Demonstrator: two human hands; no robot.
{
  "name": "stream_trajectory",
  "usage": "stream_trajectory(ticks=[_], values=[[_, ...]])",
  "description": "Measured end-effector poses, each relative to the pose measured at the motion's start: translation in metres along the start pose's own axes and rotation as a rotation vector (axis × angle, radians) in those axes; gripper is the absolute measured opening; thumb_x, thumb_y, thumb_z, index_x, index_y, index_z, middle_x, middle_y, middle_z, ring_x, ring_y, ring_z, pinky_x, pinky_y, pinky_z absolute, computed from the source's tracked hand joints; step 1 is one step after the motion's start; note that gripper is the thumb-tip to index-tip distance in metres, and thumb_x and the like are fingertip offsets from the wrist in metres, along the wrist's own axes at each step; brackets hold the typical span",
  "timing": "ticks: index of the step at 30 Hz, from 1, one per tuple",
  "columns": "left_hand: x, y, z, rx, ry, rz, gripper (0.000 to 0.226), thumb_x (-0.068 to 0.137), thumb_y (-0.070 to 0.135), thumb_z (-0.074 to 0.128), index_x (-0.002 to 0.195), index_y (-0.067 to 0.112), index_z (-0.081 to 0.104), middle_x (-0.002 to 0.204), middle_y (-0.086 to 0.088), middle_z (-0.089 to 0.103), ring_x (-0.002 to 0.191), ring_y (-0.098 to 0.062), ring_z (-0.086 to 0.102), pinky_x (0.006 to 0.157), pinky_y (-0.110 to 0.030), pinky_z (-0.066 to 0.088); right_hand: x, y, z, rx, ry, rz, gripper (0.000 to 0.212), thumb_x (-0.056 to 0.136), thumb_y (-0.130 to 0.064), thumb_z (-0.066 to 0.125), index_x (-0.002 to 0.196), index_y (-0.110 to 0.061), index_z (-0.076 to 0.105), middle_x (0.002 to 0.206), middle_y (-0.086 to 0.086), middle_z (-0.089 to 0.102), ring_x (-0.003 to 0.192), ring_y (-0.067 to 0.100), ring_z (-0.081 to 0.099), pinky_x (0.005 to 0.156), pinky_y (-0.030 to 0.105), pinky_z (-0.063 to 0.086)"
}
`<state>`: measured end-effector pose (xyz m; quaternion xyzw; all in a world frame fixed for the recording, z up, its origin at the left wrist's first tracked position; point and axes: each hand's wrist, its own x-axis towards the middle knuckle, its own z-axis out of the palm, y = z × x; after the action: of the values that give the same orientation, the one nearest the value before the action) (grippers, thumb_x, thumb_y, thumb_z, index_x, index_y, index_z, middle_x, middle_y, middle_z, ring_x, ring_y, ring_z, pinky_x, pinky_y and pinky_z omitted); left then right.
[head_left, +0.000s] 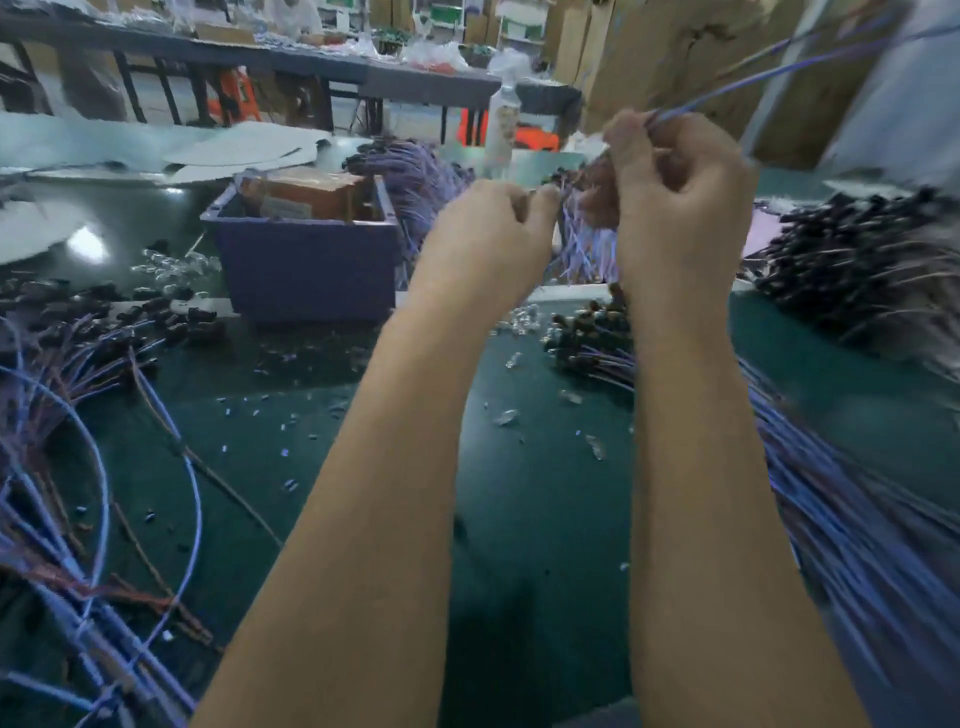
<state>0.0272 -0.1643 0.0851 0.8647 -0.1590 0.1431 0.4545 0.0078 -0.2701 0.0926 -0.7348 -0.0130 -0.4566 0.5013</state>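
Both my hands are raised above a dark green table (519, 509). My right hand (680, 208) grips thin blue wires (769, 78) that run up and to the right out of its fist. My left hand (493, 228) has its fingers curled, and its thumb and fingertips pinch something small beside the right hand; the frame is too blurred to name it. Short blue wire ends (582, 249) hang between the two hands.
A purple bin (306, 260) holding a brown box stands behind my left hand. Heaps of blue wires with black ends lie at the left (78, 364), the right (857, 270) and the lower right (857, 545). Small clear parts (506, 417) are scattered on the table. A bottle (501, 130) stands behind.
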Motion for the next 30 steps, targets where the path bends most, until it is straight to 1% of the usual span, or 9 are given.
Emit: stream_trajectory(ticks=[2,4,8,10,12,17,21,26,30], values=[[0.001,0.018,0.023,-0.261,-0.169,-0.089,0.037,0.102,0.034,0.036,0.091,0.01,0.06,0.069,-0.005,0.062,0.056,-0.012,0.065,0.051,-0.02,0.049,0.003,0.009,-0.02,0.228,0.184,0.103,0.021,0.093,-0.015,0.059,0.073,-0.011,0.06,0.058,-0.001,0.063,0.053,0.013,0.064,0.058,0.031,0.057],[0.003,0.035,0.045,-0.512,-0.278,-0.178,0.034,0.102,0.031,0.038,0.088,0.009,0.059,0.065,-0.006,0.064,0.048,-0.009,0.062,0.046,-0.02,0.053,0.001,0.021,-0.036,0.417,0.346,0.242,0.022,0.093,-0.011,0.059,0.071,-0.008,0.059,0.058,0.004,0.065,0.055,0.016,0.065,0.062,0.032,0.058],[0.014,0.048,0.1,-0.469,-0.285,-0.081,0.016,0.097,0.019,0.052,0.085,0.012,0.06,0.085,-0.012,0.069,0.08,-0.026,0.066,0.08,-0.04,0.058,-0.009,0.058,-0.069,0.658,0.558,0.511,0.026,0.095,-0.012,0.055,0.069,-0.01,0.058,0.048,-0.004,0.063,0.044,0.008,0.059,0.048,0.021,0.051],[0.021,0.051,0.13,-0.314,-0.226,0.011,0.01,0.093,0.017,0.056,0.092,0.012,0.066,0.09,-0.008,0.068,0.091,-0.027,0.065,0.083,-0.03,0.052,-0.02,0.081,-0.082,0.558,0.623,0.615,0.03,0.096,-0.016,0.052,0.067,-0.012,0.059,0.048,-0.004,0.062,0.042,0.009,0.057,0.046,0.021,0.048],[0.023,0.051,0.16,-0.158,-0.233,0.078,0.014,0.091,0.013,0.056,0.097,0.011,0.069,0.091,-0.006,0.067,0.093,-0.025,0.062,0.076,-0.025,0.044,-0.033,0.106,-0.092,0.444,0.672,0.696,0.035,0.097,-0.017,0.047,0.064,-0.011,0.057,0.046,-0.004,0.06,0.039,0.011,0.055,0.044,0.021,0.044],[0.021,0.02,0.218,0.092,-0.413,0.037,0.02,0.09,0.01,0.051,0.104,0.01,0.065,0.107,-0.015,0.067,0.102,-0.033,0.06,0.086,-0.037,0.048,-0.05,0.142,-0.097,0.414,0.556,0.95,0.037,0.099,-0.02,0.039,0.066,-0.009,0.053,0.039,-0.003,0.055,0.031,0.009,0.049,0.037,0.014,0.039],[0.022,0.002,0.229,0.091,-0.366,0.049,0.022,0.091,0.022,0.057,0.11,0.013,0.06,0.102,-0.012,0.066,0.096,-0.032,0.059,0.075,-0.033,0.043,-0.048,0.145,-0.088,0.398,0.543,0.965,0.023,0.092,-0.009,0.045,0.072,-0.012,0.058,0.042,-0.006,0.056,0.033,0.006,0.047,0.036,0.012,0.035],[0.024,-0.001,0.197,-0.293,-0.221,-0.022,0.016,0.092,0.025,0.056,0.104,0.015,0.06,0.071,0.005,0.054,0.068,-0.018,0.051,0.067,-0.028,0.041,-0.047,0.132,-0.071,0.468,0.585,0.875,0.022,0.091,-0.004,0.044,0.077,-0.015,0.056,0.046,-0.007,0.049,0.035,0.005,0.038,0.039,0.014,0.028],[0.024,-0.008,0.132,-0.596,0.001,-0.118,0.008,0.095,0.017,0.051,0.093,0.016,0.059,0.072,0.004,0.058,0.064,-0.01,0.054,0.063,-0.026,0.046,-0.048,0.107,-0.028,0.473,0.306,0.819,0.023,0.092,-0.002,0.045,0.077,-0.017,0.055,0.049,-0.007,0.053,0.04,0.006,0.041,0.042,0.016,0.033]])
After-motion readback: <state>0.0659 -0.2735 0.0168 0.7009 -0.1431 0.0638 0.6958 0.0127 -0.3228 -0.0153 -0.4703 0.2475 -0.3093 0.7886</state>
